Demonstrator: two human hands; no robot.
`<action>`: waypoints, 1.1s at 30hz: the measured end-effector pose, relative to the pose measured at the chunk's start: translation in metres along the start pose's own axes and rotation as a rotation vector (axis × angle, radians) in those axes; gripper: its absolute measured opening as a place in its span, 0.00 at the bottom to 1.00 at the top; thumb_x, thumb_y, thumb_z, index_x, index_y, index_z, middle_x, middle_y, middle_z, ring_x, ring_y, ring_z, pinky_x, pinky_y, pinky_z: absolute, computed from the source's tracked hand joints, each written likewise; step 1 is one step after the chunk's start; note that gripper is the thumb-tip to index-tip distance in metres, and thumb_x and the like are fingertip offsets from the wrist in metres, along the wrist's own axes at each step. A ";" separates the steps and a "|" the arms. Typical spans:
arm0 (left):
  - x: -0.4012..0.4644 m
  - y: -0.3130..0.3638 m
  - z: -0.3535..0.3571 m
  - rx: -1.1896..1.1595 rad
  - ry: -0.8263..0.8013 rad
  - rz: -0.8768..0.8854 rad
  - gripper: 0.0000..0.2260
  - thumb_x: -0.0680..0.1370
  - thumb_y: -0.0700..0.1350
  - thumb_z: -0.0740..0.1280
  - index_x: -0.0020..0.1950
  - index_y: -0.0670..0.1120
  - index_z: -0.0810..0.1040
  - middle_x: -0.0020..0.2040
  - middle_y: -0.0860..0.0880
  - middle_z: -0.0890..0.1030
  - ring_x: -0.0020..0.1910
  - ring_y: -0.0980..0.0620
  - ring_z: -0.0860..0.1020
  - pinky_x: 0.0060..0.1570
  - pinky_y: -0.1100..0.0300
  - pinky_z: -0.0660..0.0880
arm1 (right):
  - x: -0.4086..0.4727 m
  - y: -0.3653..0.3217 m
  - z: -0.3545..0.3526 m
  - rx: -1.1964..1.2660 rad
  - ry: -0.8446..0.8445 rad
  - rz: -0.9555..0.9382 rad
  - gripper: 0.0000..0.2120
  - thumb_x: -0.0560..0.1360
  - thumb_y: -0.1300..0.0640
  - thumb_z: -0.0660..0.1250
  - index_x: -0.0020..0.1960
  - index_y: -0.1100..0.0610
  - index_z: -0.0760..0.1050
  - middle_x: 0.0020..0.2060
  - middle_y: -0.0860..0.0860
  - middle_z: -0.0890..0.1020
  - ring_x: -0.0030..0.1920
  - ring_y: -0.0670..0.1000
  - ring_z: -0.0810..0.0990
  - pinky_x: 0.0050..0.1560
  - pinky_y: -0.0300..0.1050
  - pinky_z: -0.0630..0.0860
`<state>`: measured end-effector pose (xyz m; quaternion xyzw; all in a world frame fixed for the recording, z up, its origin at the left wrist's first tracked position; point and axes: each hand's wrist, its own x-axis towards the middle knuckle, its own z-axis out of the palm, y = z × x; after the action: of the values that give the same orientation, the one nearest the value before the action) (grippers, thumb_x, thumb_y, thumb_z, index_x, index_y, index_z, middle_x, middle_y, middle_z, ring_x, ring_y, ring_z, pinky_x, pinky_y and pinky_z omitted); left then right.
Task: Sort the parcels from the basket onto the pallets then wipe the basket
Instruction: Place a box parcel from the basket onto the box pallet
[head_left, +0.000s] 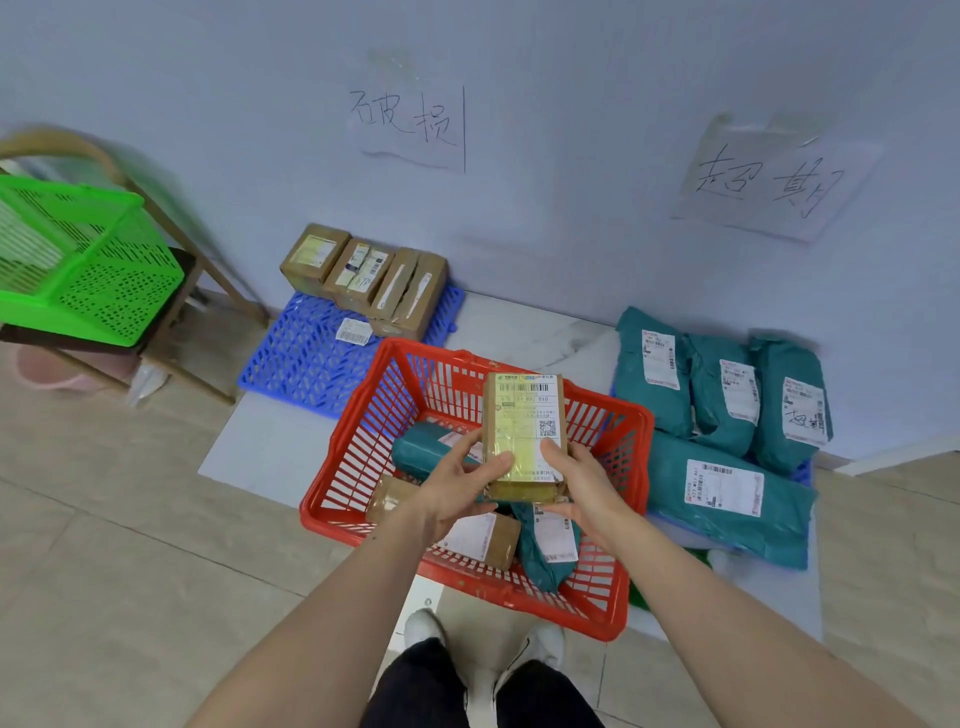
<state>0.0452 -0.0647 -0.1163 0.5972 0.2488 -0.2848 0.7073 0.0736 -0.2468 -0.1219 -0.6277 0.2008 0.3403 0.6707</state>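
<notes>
1. Three brown cardboard boxes (363, 275) already lined up at the far edge of the blue plastic lattice pallet (296, 358) on the left, under a handwritten paper sign (410, 127) on the wall.
2. Four teal plastic mailer bags (727, 415) already piled on a second blue pallet (802, 473) on the right, mostly hidden beneath them, under another handwritten sign (774, 182).
3. Sorting judged well along but unfinished: inside the red plastic slatted basket (363, 441) remain at least two teal mailers (545, 545) and a brown labelled box (483, 538), perhaps one more, partly covered by the arms.
4. Wiping not yet begun; no cloth in view.
5. Small brown cardboard parcel with a yellow-green shipping label (522, 431) held upright above the basket's middle, label facing up for reading.
6. Left hand (462, 486) grasping the parcel's lower left side, thumb laid on the label.
7. Right hand (576, 480) grasping the lower right side, thumb on the front face.
8. Both forearms stretched forward and converging over the basket's near rim.
</notes>
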 end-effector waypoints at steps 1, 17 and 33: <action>-0.001 0.001 -0.004 0.005 -0.001 0.005 0.30 0.71 0.54 0.75 0.70 0.61 0.66 0.59 0.44 0.82 0.57 0.47 0.82 0.55 0.53 0.78 | 0.000 0.000 0.003 -0.005 -0.002 -0.003 0.20 0.79 0.45 0.66 0.69 0.48 0.71 0.56 0.49 0.84 0.55 0.52 0.84 0.62 0.60 0.78; -0.032 0.039 -0.199 0.088 -0.025 0.096 0.27 0.76 0.52 0.72 0.73 0.58 0.66 0.58 0.47 0.83 0.52 0.51 0.83 0.58 0.49 0.77 | 0.021 -0.013 0.210 0.046 0.091 -0.076 0.18 0.80 0.47 0.65 0.68 0.49 0.71 0.57 0.49 0.84 0.54 0.53 0.84 0.50 0.52 0.80; 0.011 0.079 -0.366 0.147 -0.025 0.033 0.32 0.74 0.58 0.72 0.75 0.58 0.63 0.58 0.48 0.83 0.58 0.50 0.81 0.61 0.47 0.77 | 0.107 -0.041 0.363 0.066 0.143 -0.025 0.18 0.80 0.48 0.64 0.67 0.55 0.72 0.56 0.53 0.83 0.54 0.54 0.83 0.50 0.51 0.80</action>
<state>0.1044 0.3054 -0.1277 0.6482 0.2084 -0.2979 0.6691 0.1185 0.1313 -0.1200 -0.6304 0.2516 0.2794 0.6792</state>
